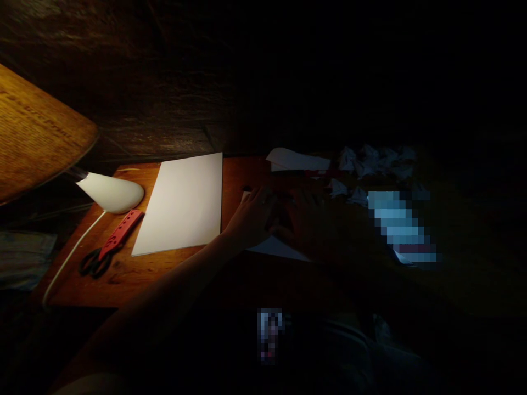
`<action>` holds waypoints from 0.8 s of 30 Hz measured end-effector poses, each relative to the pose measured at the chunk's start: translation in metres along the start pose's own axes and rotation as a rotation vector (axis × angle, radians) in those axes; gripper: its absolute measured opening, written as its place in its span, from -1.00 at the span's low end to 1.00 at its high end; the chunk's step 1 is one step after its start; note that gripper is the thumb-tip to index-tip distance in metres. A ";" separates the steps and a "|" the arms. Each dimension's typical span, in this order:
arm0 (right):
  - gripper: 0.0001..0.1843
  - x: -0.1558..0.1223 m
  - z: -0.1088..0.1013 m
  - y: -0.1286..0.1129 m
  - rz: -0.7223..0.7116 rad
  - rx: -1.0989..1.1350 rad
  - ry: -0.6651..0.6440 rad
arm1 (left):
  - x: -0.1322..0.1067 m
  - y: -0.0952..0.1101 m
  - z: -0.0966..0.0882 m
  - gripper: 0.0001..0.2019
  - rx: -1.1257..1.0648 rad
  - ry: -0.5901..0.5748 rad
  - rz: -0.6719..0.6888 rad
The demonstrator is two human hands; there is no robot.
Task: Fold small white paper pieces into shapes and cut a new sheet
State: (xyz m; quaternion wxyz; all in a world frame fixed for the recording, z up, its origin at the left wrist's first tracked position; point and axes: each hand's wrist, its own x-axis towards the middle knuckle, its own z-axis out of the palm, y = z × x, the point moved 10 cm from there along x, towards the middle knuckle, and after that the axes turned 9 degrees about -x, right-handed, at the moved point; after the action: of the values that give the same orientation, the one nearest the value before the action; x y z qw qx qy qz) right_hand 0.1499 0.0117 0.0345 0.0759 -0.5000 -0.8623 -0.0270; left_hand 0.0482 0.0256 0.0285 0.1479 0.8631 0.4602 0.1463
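Note:
Both my hands rest side by side on a sheet of white paper (280, 248) on the wooden table, in deep shadow. My left hand (252, 215) lies over its left part, fingers stretched forward and flat. My right hand (305, 222) is very dim; its fingers seem spread on the paper, with the thumb towards my left hand. A corner of the sheet shows by my left fingers, and its near edge below both hands. The rest is hidden under them. To the left lies a larger white sheet or stack of paper (181, 206), brightly lit.
A lamp with a white base (113, 193) and brown shade (41, 131) stands left, its cord hanging off the table (94, 293). Scissors (109, 247) in a red cover lie near it. Behind my hands are cut paper (298, 160) and several folded paper pieces (366, 161). A blurred-out lit phone-like object (401, 226) lies right.

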 end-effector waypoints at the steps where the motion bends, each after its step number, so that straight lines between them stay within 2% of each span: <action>1: 0.01 0.000 0.001 0.000 0.000 -0.003 0.004 | 0.000 -0.001 0.000 -0.42 0.003 -0.001 -0.001; 12: -0.05 -0.001 -0.004 -0.001 0.007 -0.001 -0.020 | 0.002 0.000 0.000 -0.52 0.003 -0.016 -0.012; 24: -0.04 -0.002 -0.006 -0.005 0.001 -0.048 -0.096 | 0.000 0.001 -0.002 -0.52 0.075 -0.045 -0.029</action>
State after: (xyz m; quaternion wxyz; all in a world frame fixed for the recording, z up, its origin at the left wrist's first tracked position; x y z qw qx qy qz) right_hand 0.1471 0.0069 0.0399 0.0225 -0.5029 -0.8637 -0.0236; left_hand 0.0486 0.0257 0.0303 0.1279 0.8643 0.4745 0.1074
